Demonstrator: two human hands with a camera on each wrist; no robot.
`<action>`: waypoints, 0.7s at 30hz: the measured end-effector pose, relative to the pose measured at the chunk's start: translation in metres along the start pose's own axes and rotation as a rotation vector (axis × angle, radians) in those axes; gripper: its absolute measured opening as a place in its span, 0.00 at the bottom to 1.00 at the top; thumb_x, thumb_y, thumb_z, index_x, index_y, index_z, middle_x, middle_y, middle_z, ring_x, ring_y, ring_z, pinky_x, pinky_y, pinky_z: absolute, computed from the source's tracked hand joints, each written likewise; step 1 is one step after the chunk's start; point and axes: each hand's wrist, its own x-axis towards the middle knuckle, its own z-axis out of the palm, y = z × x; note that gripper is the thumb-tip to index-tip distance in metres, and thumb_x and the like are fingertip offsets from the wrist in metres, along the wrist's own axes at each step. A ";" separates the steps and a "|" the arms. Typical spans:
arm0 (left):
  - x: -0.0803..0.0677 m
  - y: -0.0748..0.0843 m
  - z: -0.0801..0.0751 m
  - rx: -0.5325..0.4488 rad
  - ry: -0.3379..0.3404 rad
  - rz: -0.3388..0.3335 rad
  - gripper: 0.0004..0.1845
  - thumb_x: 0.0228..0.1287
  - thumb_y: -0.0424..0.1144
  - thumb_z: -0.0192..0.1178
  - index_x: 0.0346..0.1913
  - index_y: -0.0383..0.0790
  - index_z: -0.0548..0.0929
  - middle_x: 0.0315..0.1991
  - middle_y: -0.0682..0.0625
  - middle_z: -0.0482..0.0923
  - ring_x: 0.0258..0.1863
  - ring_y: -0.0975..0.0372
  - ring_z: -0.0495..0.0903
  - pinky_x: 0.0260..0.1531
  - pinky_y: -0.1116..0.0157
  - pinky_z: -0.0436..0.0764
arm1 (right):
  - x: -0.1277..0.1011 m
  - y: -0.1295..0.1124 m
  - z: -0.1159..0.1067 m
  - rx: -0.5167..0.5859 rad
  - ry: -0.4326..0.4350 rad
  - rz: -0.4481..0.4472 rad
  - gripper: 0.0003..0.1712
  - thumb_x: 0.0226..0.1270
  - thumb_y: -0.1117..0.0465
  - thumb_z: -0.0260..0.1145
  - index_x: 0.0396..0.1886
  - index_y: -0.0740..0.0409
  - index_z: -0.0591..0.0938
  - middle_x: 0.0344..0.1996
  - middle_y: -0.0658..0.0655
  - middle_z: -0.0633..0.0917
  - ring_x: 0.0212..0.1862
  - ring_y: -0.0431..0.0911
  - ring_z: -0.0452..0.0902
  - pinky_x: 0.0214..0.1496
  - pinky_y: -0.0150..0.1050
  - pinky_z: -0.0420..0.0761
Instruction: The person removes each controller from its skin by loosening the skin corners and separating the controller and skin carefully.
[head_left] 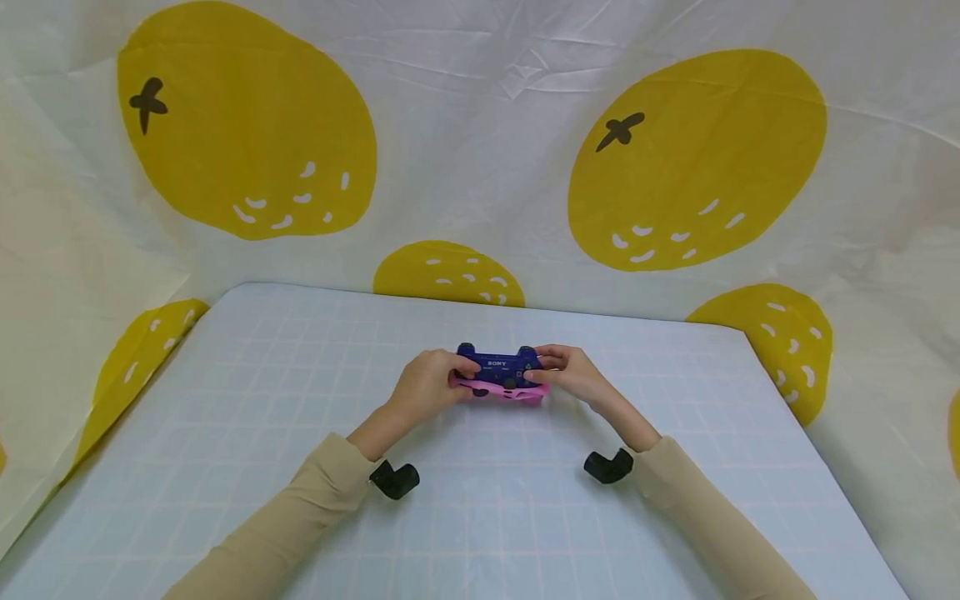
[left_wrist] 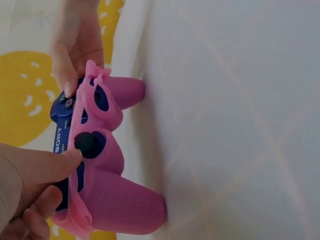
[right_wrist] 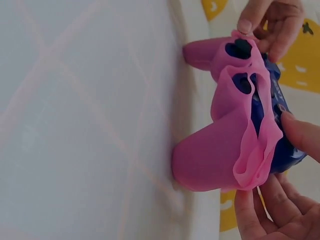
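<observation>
1. Blue game controller (head_left: 501, 367), partly sheathed in a pink silicone cover (head_left: 504, 392), resting mid-counter (head_left: 300, 400) on its grips.
2. Left hand (head_left: 427, 387): fingers (left_wrist: 47, 167) curled round the controller's left end, thumb at the cover's edge.
3. Right hand (head_left: 573, 375): fingers (right_wrist: 260, 210) pinching the loosened cover.
4. Behind: lemon-print cloth (head_left: 480, 150), well apart.

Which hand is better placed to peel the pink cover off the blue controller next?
Probably the right hand: the pink cover is already loose and bunched on its side. The left hand steadies the blue controller.
</observation>
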 end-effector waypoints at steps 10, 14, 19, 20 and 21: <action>0.001 0.007 0.003 -0.060 -0.011 0.087 0.15 0.49 0.29 0.72 0.44 0.36 0.87 0.40 0.47 0.87 0.41 0.58 0.84 0.44 0.63 0.83 | -0.003 -0.004 0.000 0.016 -0.003 0.007 0.34 0.63 0.53 0.67 0.66 0.63 0.70 0.57 0.66 0.80 0.60 0.56 0.75 0.65 0.53 0.71; 0.001 0.008 0.006 -0.016 0.003 0.061 0.15 0.50 0.29 0.72 0.44 0.38 0.88 0.40 0.47 0.87 0.43 0.57 0.84 0.48 0.62 0.82 | -0.003 -0.004 0.000 0.013 -0.005 0.008 0.34 0.64 0.54 0.67 0.66 0.64 0.70 0.57 0.67 0.79 0.60 0.56 0.75 0.66 0.53 0.71; 0.003 0.007 0.012 0.088 0.015 0.087 0.13 0.49 0.30 0.73 0.41 0.39 0.89 0.37 0.48 0.87 0.40 0.57 0.83 0.46 0.62 0.82 | -0.001 0.000 0.000 0.014 -0.001 -0.004 0.34 0.62 0.54 0.68 0.65 0.63 0.71 0.56 0.66 0.80 0.58 0.55 0.76 0.65 0.52 0.72; 0.003 0.007 0.012 0.103 0.015 0.098 0.12 0.48 0.30 0.73 0.40 0.38 0.89 0.36 0.48 0.87 0.39 0.58 0.83 0.46 0.62 0.82 | -0.001 0.000 0.000 0.013 0.000 -0.007 0.34 0.62 0.53 0.68 0.65 0.63 0.71 0.56 0.65 0.81 0.58 0.54 0.77 0.65 0.51 0.72; 0.003 0.007 0.013 0.114 0.012 0.104 0.12 0.48 0.30 0.73 0.39 0.38 0.89 0.36 0.48 0.87 0.38 0.58 0.83 0.45 0.62 0.82 | 0.000 0.001 0.001 0.012 0.000 -0.011 0.34 0.62 0.54 0.68 0.65 0.63 0.71 0.55 0.65 0.81 0.58 0.54 0.77 0.64 0.51 0.73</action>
